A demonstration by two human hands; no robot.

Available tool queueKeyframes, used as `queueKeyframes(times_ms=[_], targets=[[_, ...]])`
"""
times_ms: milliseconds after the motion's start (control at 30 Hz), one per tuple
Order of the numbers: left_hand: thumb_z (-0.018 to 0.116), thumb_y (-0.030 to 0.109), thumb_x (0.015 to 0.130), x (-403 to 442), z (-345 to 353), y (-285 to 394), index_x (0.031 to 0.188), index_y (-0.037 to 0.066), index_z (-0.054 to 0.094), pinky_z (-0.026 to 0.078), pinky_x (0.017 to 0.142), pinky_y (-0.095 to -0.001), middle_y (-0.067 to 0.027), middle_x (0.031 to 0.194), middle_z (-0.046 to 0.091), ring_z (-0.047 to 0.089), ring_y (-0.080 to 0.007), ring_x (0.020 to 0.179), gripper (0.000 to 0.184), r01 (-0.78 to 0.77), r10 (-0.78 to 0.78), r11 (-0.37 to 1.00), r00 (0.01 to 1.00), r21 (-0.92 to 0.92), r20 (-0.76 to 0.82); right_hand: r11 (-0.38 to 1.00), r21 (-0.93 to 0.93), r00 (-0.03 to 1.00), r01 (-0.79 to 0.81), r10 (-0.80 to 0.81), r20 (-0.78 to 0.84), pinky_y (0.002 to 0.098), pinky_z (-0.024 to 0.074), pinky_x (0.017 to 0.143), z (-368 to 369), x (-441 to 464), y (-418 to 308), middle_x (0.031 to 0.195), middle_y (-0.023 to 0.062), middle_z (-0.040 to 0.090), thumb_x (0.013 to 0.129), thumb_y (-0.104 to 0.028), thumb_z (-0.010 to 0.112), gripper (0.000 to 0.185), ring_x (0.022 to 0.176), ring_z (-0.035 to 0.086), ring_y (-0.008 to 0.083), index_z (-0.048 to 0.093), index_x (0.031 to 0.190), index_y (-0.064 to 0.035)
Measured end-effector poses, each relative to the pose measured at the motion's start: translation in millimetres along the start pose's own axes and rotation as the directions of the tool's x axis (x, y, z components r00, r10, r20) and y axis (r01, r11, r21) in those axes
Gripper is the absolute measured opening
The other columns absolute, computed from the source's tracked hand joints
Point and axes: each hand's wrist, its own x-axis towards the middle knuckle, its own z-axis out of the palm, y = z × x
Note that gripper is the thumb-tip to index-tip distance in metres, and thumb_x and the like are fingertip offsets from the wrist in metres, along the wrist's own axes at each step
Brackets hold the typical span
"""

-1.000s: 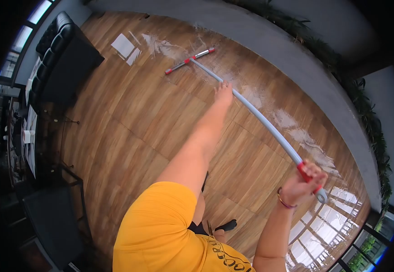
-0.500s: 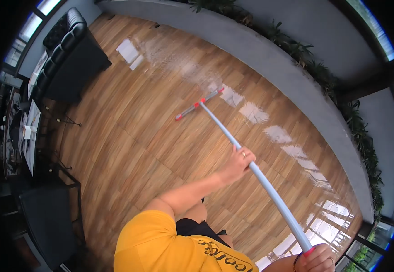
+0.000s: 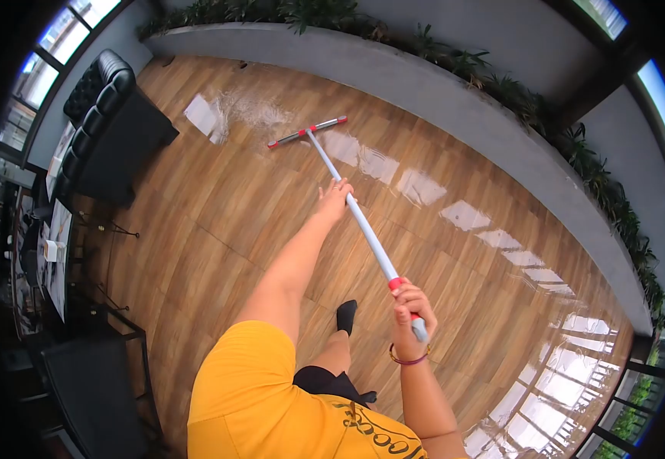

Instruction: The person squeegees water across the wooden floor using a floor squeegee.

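Left hand (image 3: 333, 202): fingers round the pole (image 3: 370, 239), blade side. Right hand (image 3: 412, 310): fingers closed on the red-and-grey grip (image 3: 419, 328) at its near end. Squeegee (image 3: 290, 138) blade lies on the wood floor (image 3: 248, 206), ahead of both hands, crosswise to the pole, wet shiny patches beside it

Your wood-plank floor (image 3: 233, 206) shines with window reflections (image 3: 565, 386) toward four o'clock. A low grey wall (image 3: 455, 111) curves from your eleven to three, leafy plants (image 3: 510, 92) behind it. You have a tufted black sofa (image 3: 118, 149) at ten, a table (image 3: 59, 222) at nine, and daylight through a window (image 3: 663, 107) at two.
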Motion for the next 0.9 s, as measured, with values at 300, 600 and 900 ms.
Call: queueKeyframes(times_ms=[300,600,900], targets=[[0.067,0.009,0.075,-295,-17,267,0.089,0.013,0.055,0.038,0.099,-0.0541,-0.0048,0.089,0.060,0.058,-0.0268,0.092,0.019,-0.609,0.667,0.627,0.742,-0.486,-0.067,0.829,0.103,0.827,0.550,-0.524,-0.204,0.0236,0.0433,0.044,-226,-192,-251,0.050,-0.0013,0.044,0.089,-0.030,0.066,0.041,0.041,0.043,0.0113,0.043,0.062,-0.0104],[0.068,0.002,0.069,-581,-69,394,0.090,0.011,0.054,0.041,0.086,-0.0404,-0.0040,0.089,0.057,0.056,-0.0252,0.093,0.027,-0.515,0.822,0.370,0.569,-0.773,0.014,0.856,0.071,0.857,0.512,-0.515,0.033,0.0250,0.0406,0.040,-292,-401,-465,0.056,-0.0006,0.048,0.085,-0.038,0.067,0.039,0.040,0.047,0.0107,0.047,0.069,-0.0087],[0.069,0.009,0.073,-629,-129,275,0.082,0.013,0.056,0.037,0.081,-0.0397,-0.0041,0.079,0.055,0.055,-0.0264,0.085,0.016,-0.331,0.546,0.701,0.819,-0.632,0.176,0.848,0.412,0.918,0.333,-0.392,0.064,0.0234,0.0389,0.037,-252,-403,-396,0.048,-0.0013,0.043,0.089,-0.027,0.063,0.037,0.036,0.042,0.0107,0.042,0.064,-0.0090]])
